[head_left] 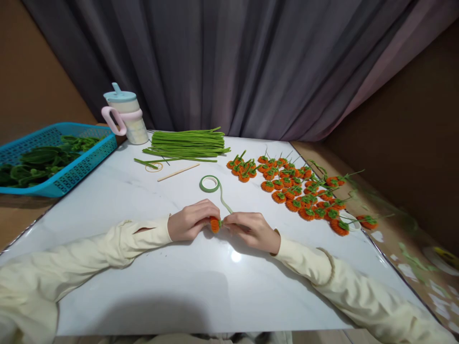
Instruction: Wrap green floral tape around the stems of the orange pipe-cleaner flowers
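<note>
A small orange yarn pumpkin (214, 224) with a green top is pinched in the fingers of my left hand (193, 220), its stem side turned to the right. My right hand (253, 229) has thumb and fingers closed on the green tape (225, 202) right beside that stem. From there the strip runs back to its roll (209, 184), which lies flat on the table just beyond my hands. My fingers partly hide the stem and the tape's end.
Many similar orange pumpkins (294, 184) with thin stems cover the table's right side. At the back lie green pipe cleaners (188, 143), a wooden stick (178, 172) and a rubber band (154, 166). A lidded cup (134, 119) and a blue basket (77, 172) of green leaf pieces stand left.
</note>
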The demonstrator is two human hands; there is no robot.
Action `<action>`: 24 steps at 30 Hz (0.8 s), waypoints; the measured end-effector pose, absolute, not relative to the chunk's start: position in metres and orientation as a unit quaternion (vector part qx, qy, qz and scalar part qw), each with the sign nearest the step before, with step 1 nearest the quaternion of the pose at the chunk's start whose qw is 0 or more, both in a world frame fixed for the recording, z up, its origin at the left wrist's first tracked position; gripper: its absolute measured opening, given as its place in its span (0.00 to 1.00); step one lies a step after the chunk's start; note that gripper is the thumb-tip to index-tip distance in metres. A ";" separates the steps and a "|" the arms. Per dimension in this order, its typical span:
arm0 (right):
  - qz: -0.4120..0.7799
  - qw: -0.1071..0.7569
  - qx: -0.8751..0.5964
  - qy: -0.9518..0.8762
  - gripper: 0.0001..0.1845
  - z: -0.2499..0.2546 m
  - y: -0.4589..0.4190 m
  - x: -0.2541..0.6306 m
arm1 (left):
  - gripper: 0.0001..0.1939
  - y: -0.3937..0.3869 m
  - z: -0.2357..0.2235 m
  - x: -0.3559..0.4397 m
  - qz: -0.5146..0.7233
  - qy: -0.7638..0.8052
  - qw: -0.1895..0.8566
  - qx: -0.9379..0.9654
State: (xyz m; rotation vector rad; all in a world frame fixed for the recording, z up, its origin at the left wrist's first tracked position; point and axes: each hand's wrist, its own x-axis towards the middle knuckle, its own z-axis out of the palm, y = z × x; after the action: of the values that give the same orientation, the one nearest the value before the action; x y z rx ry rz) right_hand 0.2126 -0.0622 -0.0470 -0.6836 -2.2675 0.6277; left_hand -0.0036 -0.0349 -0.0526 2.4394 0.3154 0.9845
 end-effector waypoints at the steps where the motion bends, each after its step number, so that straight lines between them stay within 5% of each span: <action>1: 0.242 0.339 -0.263 -0.870 0.09 -0.047 -0.062 0.213 | 0.11 -0.035 -0.053 -0.004 0.361 0.113 0.246 0.892; 24: 0.325 0.343 -0.330 -0.817 0.07 -0.043 -0.065 0.209 | 0.13 -0.033 -0.053 -0.003 0.361 0.102 0.240 0.895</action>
State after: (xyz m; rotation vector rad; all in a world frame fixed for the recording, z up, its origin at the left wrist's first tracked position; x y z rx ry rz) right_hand 0.2086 -0.0649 -0.0428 -0.8581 -2.1228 0.8448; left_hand -0.0028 -0.0329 -0.0528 2.4503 0.2780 0.9874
